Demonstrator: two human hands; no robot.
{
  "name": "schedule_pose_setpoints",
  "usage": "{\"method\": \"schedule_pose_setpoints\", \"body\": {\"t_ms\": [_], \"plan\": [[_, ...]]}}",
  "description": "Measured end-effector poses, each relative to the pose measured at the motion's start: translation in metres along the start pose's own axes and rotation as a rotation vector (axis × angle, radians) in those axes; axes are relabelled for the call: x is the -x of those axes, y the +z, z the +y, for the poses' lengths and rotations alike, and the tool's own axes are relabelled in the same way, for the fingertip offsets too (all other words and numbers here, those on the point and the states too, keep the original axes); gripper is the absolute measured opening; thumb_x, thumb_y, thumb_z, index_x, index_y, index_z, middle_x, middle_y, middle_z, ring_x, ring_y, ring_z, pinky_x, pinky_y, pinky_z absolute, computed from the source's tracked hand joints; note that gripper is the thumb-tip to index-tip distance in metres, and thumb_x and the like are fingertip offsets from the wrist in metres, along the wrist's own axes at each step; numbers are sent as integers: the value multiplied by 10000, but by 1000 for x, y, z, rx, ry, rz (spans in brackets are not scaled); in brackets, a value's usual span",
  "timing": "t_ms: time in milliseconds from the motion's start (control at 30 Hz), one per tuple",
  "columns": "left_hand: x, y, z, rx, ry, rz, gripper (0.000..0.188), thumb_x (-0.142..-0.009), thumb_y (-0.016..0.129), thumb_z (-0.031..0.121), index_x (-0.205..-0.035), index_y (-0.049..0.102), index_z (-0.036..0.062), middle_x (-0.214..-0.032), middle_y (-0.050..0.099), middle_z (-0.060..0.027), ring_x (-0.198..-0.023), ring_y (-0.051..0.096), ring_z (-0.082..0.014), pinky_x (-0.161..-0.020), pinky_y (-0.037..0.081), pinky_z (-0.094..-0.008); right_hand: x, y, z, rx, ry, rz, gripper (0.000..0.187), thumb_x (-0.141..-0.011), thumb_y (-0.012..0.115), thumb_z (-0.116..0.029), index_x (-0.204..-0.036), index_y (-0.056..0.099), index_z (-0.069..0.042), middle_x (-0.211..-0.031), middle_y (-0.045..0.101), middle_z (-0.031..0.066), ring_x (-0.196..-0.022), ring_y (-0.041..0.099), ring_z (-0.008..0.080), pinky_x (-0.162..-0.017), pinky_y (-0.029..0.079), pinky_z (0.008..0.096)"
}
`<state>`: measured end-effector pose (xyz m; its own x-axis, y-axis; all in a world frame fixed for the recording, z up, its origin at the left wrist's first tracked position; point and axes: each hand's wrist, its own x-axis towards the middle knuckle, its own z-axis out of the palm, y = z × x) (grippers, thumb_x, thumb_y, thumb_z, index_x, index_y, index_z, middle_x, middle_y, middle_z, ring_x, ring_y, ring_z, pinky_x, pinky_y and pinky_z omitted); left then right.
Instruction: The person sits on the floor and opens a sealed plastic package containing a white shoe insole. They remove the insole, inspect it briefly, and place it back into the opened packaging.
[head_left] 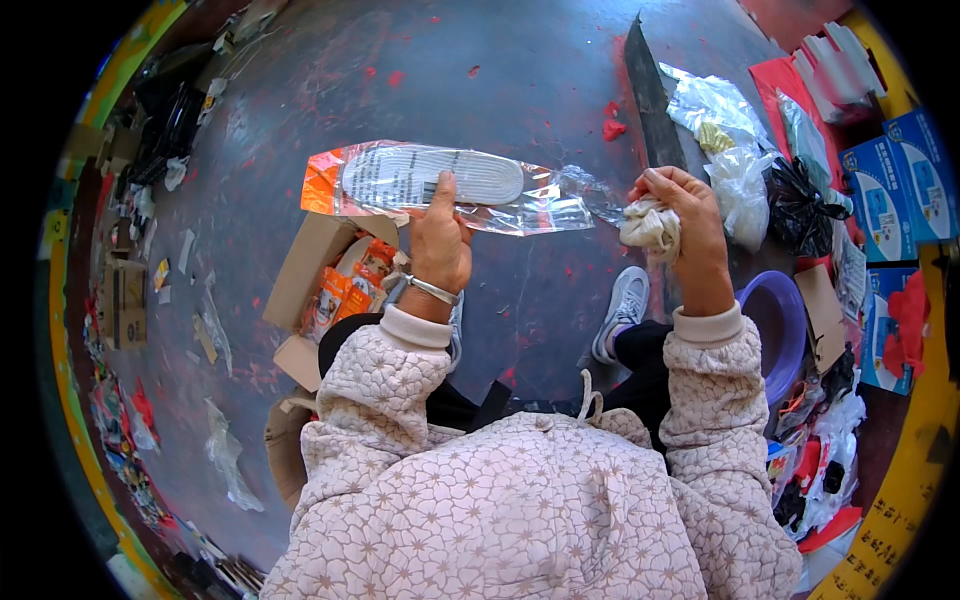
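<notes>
Currently hold a clear packet [550, 205] in the left hand [438, 245], with the thumb laid flat on top and the fingers curled beneath, closed only as far as the thickness of the packet. Have it stretched out crosswise in front of the pale patterned top [520, 490], above the dark floor [520, 90], with an orange end panel [322, 178] to the left and a loose transparent end to the right. Can make out a pale ribbed insole [490, 178] inside, under dark printing on the film. With the right hand [697, 225], just beyond that loose end, clasp a bunched cream cloth [650, 230] in bent fingers, with thumb and forefinger drawn together above it. Cannot tell, because of the glare, about any pinch on the wisp of clear film [592, 188] between packet and fingertips. Below the packet, near the left hand, find an open cardboard box [295, 265] with orange packets [345, 300] in it. Beyond the right hand, see clear plastic bags [740, 195], a black plastic bag [800, 215] and blue boxes [885, 200]; nearer the right sleeve [710, 370], a purple basin [797, 335]. To the left of the basin, see a grey shoe [625, 305], with red scraps [613, 128] scattered farther off.
</notes>
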<state>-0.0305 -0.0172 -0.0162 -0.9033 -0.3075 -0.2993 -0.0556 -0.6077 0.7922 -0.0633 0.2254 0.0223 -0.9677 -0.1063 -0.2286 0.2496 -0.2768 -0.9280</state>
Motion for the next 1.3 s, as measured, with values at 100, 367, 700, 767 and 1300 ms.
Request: {"method": "schedule_pose_setpoints", "body": {"t_ms": [100, 367, 700, 767, 1300], "plan": [[3, 2, -6, -55, 36, -67, 280, -921, 481, 223, -1133, 437, 47, -1083, 539, -115, -989, 562, -216, -797, 528, -386, 18, 32, -11, -17, 104, -133, 160, -831, 587, -128, -853, 590, 30, -757, 617, 99, -569, 603, 138, -498, 504, 238], [-1, 7, -9, 210, -120, -154, 384, -951, 367, 349, -1169, 406, 36, -1113, 532, -141, -1000, 565, -265, -850, 502, -424, 8, 50, 43, -133, 321, 28, 246, -835, 559, -52, -1050, 482, 42, -924, 617, 160, -655, 636, 178, -534, 544, 269], [7, 14, -6, 117, -145, -195, 409, -951, 350, 374, -1156, 418, 28, -1108, 542, -149, -1005, 568, -264, -860, 498, -421, 3, 41, 46, -9, 330, -139, 153, -807, 584, -28, -947, 578, 35, -864, 623, 125, -715, 629, 166, -579, 531, 254], [8, 13, -9, 78, -101, -229, 426, -952, 349, 368, -1187, 400, 16, -1132, 533, -153, -1032, 556, -276, -877, 490, -426, 4, 42, 44, -67, 357, -125, 154, -797, 592, -18, -941, 583, 36, -866, 624, 120, -716, 630, 168, -586, 533, 256], [6, 12, -5, 149, -133, -381, 478, -942, 352, 402, -1163, 413, -17, -1132, 535, -169, -1003, 577, -270, -872, 503, -374, 0, 33, 22, -220, 282, -58, 233, -759, 620, -13, -972, 540, 37, -814, 623, 147, -633, 638, 195, -537, 552, 283]]}}
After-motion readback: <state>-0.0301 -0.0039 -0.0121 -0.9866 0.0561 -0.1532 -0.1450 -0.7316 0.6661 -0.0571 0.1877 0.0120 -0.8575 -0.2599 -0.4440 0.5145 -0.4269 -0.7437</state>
